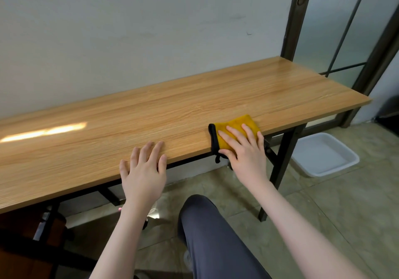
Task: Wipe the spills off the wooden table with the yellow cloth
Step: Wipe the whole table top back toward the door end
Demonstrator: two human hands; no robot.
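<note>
**While pressing flat: cloth at the near edge**

While lying folded at the table's [194,97] near edge, right of centre, cloth [237,125] overhanging slightly, black trim [213,138] and a small loop [217,159] dangling below the rim; being pinned under the right hand [244,147], fingers straight and spread on top, thumb tucked at the lower corner by the loop, pressing rather than clutching; left hand [143,170] resting with fingers extended on the table edge, holding nothing, well apart from the cloth.

Judging the cloth soft, light and limp, probably plush; folding and bunching easily if pushed from one corner; sliding readily over the smooth laminate, so needing downward pressure across the whole palm to keep contact; best taken flat from above, fingers fanned over the yellow face, or pinched at the trimmed edge for lifting; nothing fragile about it.

Seeing no clear spill on the wood; only a bright streak of light at the left, possibly glare; cannot tell how much wiping remains.

Lying on the floor beyond the table leg: a white tray [323,155].
</note>
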